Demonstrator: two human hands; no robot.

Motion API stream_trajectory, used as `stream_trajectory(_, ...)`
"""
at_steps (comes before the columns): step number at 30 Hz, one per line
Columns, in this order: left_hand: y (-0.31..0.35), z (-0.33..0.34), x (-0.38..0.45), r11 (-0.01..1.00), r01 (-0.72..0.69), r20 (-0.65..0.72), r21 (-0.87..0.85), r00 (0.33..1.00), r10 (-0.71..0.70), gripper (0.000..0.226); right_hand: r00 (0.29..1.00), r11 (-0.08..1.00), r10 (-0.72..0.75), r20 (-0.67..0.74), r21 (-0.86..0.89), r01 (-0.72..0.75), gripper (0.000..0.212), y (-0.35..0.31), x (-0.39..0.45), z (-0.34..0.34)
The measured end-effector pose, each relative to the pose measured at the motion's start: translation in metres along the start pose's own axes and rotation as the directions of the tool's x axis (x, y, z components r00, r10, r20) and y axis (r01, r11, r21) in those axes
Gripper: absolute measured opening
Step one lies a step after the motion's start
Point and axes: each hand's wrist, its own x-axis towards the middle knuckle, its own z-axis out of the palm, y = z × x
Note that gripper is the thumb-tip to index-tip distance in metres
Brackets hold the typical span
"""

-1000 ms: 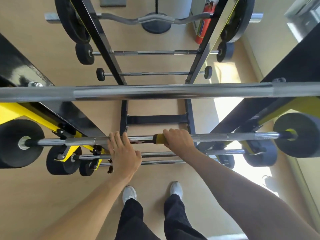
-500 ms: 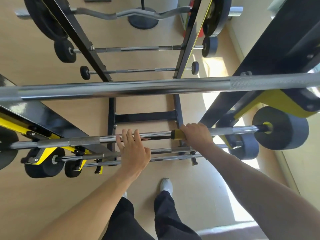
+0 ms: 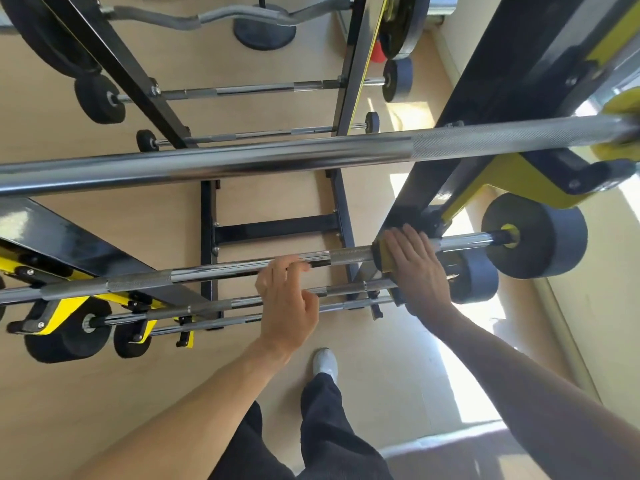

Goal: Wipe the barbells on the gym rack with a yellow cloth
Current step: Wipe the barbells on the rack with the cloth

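— Hands?
— Right hand (image 3: 417, 266) flat, fingers straight, pressing the yellow cloth (image 3: 381, 259) onto the bar (image 3: 242, 268). Left hand (image 3: 289, 306) loose, fingers lightly curled over the same bar, clamped on nothing.
— Cloth exactly where?
— Wrapped on the bar beside the black rack (image 3: 460, 157) upright, under the right palm, only a yellow edge showing.
— Surfaces?
— Chrome bar, smooth stretches broken by knurled bands; round matte black plate (image 3: 540, 237) with a yellow hub at the right end. Thicker bar (image 3: 311, 157) above, knurled towards the right. Pale wood-look floor (image 3: 104, 393) below.
— Differing from half a second back?
— Right hand and cloth further right along the bar, fingers now opened flat. Left hand no longer spread, curling off the bar.
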Motion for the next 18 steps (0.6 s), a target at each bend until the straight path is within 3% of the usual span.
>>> stream_trajectory(3,0.015,0.013,-0.017,0.97,0.099,0.174,-0.221,0.983,-0.061,0.024,0.983,0.979,0.152,-0.106,0.155,-0.135,0.086,-0.027,-0.019,0.009)
stream_trajectory(7,0.023,0.031,-0.035,0.9,0.366,0.507,-0.237,0.837,-0.207,0.034,0.955,0.883,0.291,-0.061,0.401,-0.243,0.078,-0.066,-0.049,0.04)
stream_trajectory(8,0.021,0.038,-0.039,0.873,0.44,0.578,-0.213,0.777,-0.25,0.042,0.945,0.799,0.325,0.027,0.527,-0.289,0.069,-0.08,-0.058,0.051)
stream_trajectory(10,0.016,0.051,-0.043,0.752,0.628,0.739,-0.2,0.601,-0.304,0.06,0.87,0.477,0.393,0.299,0.742,-0.471,0.037,-0.106,-0.073,0.058)
stream_trajectory(11,0.013,0.059,-0.047,0.691,0.695,0.791,-0.196,0.529,-0.307,0.071,0.825,0.327,0.384,0.416,0.774,-0.542,0.021,-0.117,-0.08,0.061)
stream_trajectory(13,0.005,0.071,-0.055,0.625,0.764,0.849,-0.16,0.429,-0.308,0.075,0.783,0.172,0.332,0.526,0.782,-0.599,0.016,-0.135,-0.093,0.073)
stream_trajectory(16,-0.008,0.088,-0.068,0.578,0.796,0.863,-0.183,0.412,-0.293,0.04,0.719,0.022,0.225,0.657,0.735,-0.678,0.016,-0.145,-0.102,0.09)
stream_trajectory(18,-0.019,0.098,-0.074,0.628,0.761,0.821,-0.163,0.457,-0.342,0.04,0.683,-0.128,0.164,0.711,0.702,-0.7,0.025,-0.145,-0.103,0.104)
